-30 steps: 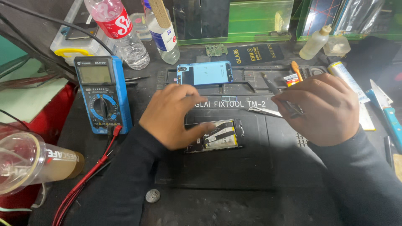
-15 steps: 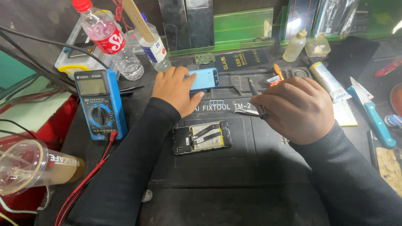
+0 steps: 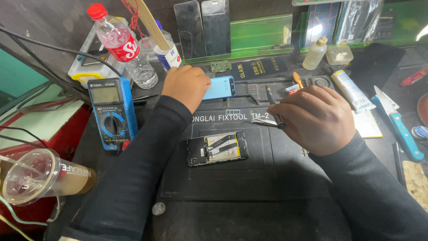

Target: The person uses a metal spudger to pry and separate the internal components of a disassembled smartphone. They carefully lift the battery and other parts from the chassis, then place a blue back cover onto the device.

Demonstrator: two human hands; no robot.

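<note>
A light-blue cover [image 3: 219, 87] lies flat at the mat's far edge. Silver tweezers [image 3: 267, 121] point left. An opened phone [image 3: 217, 148] lies mid-mat, insides up.

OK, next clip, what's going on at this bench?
A person is at a phone repair bench. The left hand rests on a light blue phone back cover at the far edge of the black work mat. The right hand holds tweezers and a thin dark tool. An opened phone lies untouched on the mat; a blue multimeter sits on the left.
</note>
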